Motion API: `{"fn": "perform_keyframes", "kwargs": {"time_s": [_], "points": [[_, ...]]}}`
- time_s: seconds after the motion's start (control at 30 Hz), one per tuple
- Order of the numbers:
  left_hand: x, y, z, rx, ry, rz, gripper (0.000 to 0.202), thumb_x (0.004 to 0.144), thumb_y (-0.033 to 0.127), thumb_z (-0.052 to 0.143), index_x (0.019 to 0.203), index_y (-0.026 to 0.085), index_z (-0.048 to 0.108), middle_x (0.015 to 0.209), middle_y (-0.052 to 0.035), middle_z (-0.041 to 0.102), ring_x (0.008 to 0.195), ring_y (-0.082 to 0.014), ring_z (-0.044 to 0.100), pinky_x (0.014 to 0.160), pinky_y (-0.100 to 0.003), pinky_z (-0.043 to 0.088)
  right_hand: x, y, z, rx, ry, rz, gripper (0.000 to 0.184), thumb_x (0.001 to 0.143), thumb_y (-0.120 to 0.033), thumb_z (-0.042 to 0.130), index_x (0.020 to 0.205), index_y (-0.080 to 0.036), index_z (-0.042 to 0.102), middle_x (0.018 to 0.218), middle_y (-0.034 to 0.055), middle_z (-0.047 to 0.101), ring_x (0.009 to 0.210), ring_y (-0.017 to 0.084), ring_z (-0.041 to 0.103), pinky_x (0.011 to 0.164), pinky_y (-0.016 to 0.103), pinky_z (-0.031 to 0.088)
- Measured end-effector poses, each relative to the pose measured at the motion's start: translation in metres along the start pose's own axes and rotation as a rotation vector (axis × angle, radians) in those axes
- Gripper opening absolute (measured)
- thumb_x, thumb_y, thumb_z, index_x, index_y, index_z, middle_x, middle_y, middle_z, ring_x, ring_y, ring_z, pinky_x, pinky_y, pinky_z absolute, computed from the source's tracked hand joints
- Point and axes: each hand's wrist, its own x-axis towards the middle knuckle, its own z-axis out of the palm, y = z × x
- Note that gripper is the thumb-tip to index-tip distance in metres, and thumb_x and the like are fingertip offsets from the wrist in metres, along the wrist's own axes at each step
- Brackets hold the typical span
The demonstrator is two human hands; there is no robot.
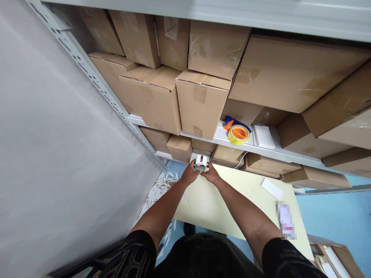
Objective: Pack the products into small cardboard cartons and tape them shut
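Observation:
Between my two hands is a small box point(200, 166), green and pink on the near face, with white flaps standing up at its top. My left hand point(189, 173) grips its left side, and my right hand point(211, 173) closes on its right side. Both hands are over the far left part of a pale yellow table point(208, 200). How the fingers sit behind the box is hidden.
Shelves ahead hold several cardboard boxes point(199, 104). A yellow tape roll point(238, 134) rests on the middle shelf near a white stack point(263, 136). On the table's right lie a white card point(271, 188) and a blurred item point(285, 220). White strips point(153, 193) litter the floor at left.

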Motion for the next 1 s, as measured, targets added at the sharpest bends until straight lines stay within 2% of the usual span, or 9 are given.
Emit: {"fn": "perform_keyframes", "kwargs": {"time_s": [0.13,0.27,0.5,0.7,0.77,0.83,0.93,1.0], "points": [[-0.005,-0.004,0.000,-0.002,-0.005,-0.013,0.079,0.076,0.020,0.072,0.150,0.019,0.043,0.140,-0.0132,0.061,0.120,-0.0288,0.062,0.105,-0.041,0.047,-0.012,0.002,-0.004,-0.029,-0.028,0.086,0.095,0.070,-0.036,0.080,0.153,-0.027,0.034,0.150,0.0121,0.051,0.111,0.025,0.066,0.093,0.035,0.052],[-0.022,-0.010,0.001,-0.030,0.037,-0.123,0.078,0.078,0.021,0.073,0.150,0.017,0.042,0.146,-0.0175,0.055,0.123,-0.0305,0.061,0.106,-0.042,0.047,-0.034,0.013,-0.011,-0.016,-0.031,0.103,0.088,0.074,-0.038,0.077,0.151,-0.028,0.037,0.148,0.0111,0.053,0.108,0.023,0.067,0.091,0.034,0.052],[-0.082,-0.015,0.018,-0.064,0.089,-0.253,0.063,0.082,0.022,0.069,0.141,0.014,0.049,0.138,-0.0183,0.059,0.113,-0.0255,0.066,0.096,-0.037,0.052,-0.090,0.057,-0.037,0.023,-0.037,0.124,0.068,0.081,-0.039,0.070,0.143,-0.027,0.046,0.138,0.0074,0.060,0.102,0.019,0.068,0.088,0.031,0.051],[-0.140,-0.008,0.051,-0.025,0.113,-0.289,0.045,0.082,0.024,0.068,0.125,0.015,0.059,0.127,-0.0148,0.066,0.103,-0.0222,0.069,0.095,-0.036,0.052,-0.128,0.094,-0.079,0.021,-0.048,0.089,0.054,0.083,-0.040,0.068,0.133,-0.024,0.054,0.129,0.0071,0.066,0.104,0.019,0.068,0.088,0.029,0.051],[-0.156,0.003,0.066,0.003,0.116,-0.300,0.039,0.083,0.025,0.067,0.120,0.016,0.061,0.124,-0.0130,0.067,0.099,-0.0210,0.069,0.094,-0.036,0.053,-0.140,0.106,-0.094,0.020,-0.047,0.072,0.050,0.082,-0.039,0.068,0.129,-0.024,0.057,0.125,0.0065,0.067,0.103,0.019,0.068,0.087,0.030,0.051],[-0.165,0.024,0.080,0.055,0.099,-0.231,0.035,0.083,0.025,0.066,0.118,0.017,0.062,0.120,-0.0112,0.068,0.096,-0.0201,0.069,0.092,-0.036,0.053,-0.151,0.117,-0.110,0.020,-0.041,0.043,0.047,0.083,-0.038,0.068,0.127,-0.024,0.059,0.123,0.0062,0.068,0.101,0.020,0.069,0.086,0.031,0.052],[-0.158,0.080,0.092,0.167,0.044,0.039,0.034,0.084,0.027,0.064,0.118,0.019,0.064,0.118,-0.0096,0.067,0.098,-0.0207,0.067,0.092,-0.035,0.053,-0.167,0.118,-0.136,-0.024,0.000,-0.057,0.038,0.084,-0.037,0.064,0.119,-0.023,0.063,0.114,0.0058,0.072,0.095,0.022,0.070,0.083,0.033,0.053],[-0.142,0.127,0.096,0.210,0.034,0.178,0.031,0.086,0.029,0.063,0.116,0.021,0.066,0.116,-0.0089,0.068,0.102,-0.0220,0.065,0.090,-0.034,0.053,-0.171,0.100,-0.160,-0.091,0.068,-0.177,0.028,0.087,-0.037,0.060,0.111,-0.023,0.067,0.104,0.0047,0.074,0.092,0.022,0.070,0.084,0.034,0.052]]}}
